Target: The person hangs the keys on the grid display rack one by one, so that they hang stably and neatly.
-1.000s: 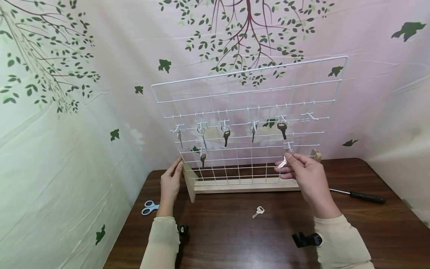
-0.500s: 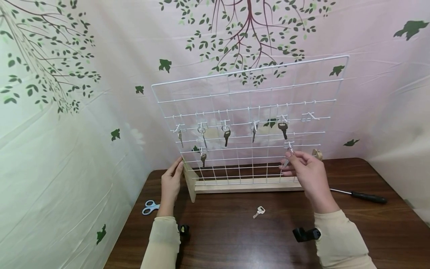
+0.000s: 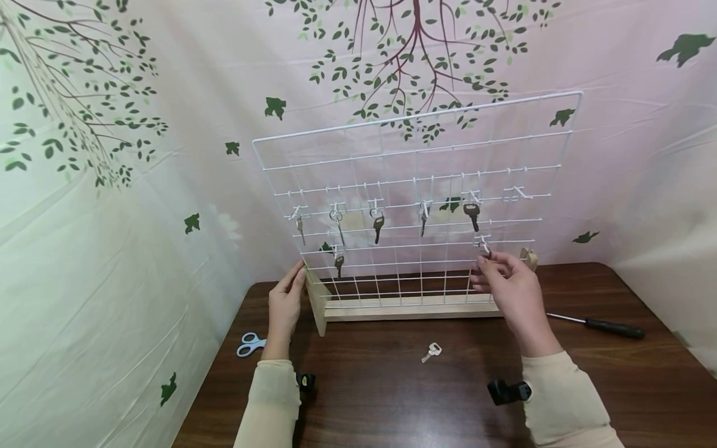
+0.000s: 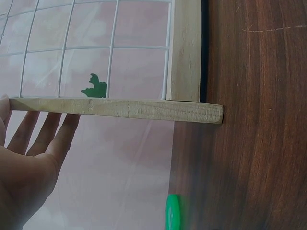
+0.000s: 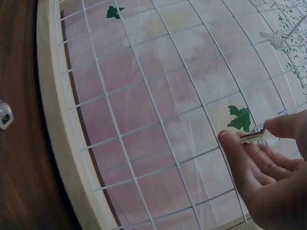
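Note:
A white wire grid rack stands on a wooden base rail. My left hand grips the stand's wooden side piece, thumb on one face and fingers on the other. At the lower right of the grid, my right hand pinches a silver key between thumb and fingers, right below a white hook. In the head view the fingers hide most of this key. Several other keys hang from hooks, among them a dark key above my right hand and a key at lower left.
One loose key lies on the brown table in front of the rack. Light blue scissors rest beside the left forearm. A black-handled screwdriver lies to the right. An upper right hook bears no key.
My right hand has moved slightly right and turned the key, bringing it close under the lower right hook. The key is now mostly behind the fingers. My left hand stays on the stand.

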### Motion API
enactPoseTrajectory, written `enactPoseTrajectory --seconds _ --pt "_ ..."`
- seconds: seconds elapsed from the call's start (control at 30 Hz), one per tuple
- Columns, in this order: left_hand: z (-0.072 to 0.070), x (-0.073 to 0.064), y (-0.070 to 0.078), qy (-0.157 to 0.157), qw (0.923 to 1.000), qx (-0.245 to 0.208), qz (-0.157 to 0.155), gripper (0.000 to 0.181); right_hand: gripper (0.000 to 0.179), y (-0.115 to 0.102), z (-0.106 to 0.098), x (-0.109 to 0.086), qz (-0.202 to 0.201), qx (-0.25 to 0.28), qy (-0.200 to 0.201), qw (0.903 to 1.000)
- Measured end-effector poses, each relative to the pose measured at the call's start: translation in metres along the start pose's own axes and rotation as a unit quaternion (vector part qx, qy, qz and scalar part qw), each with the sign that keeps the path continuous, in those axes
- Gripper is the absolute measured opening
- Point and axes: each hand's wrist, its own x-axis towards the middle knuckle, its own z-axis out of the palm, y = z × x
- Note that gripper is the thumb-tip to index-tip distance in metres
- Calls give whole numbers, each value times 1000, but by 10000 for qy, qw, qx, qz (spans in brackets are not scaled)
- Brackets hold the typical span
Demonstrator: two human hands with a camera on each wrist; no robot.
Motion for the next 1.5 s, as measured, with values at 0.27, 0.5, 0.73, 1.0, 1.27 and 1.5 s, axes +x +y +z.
enactPoseTrajectory --seconds 0.27,0.5,0.73,1.0,1.27,1.5 --pt "-4 3 7 51 9999 69 59 43 88 15 17 -11 480 94 -418 9979" --pt "-1 4 8 -8 10000 25 1 43 88 35 32 -22 642 -305 -792 9943" --pt "1 5 5 -66 10000 -44 9 44 63 67 49 -36 802 -1141 -1397 9803" --pt "2 4 4 -55 10000 25 -53 43 36 90 63 -45 1121 -2059 -1814 9551" --pt "2 1 3 -40 10000 -4 -69 43 36 95 68 -44 1092 -2689 -1976 9363" --pt "1 -2 2 -88 9999 -33 -62 45 41 95 73 -44 1241 -2835 -1932 9311"
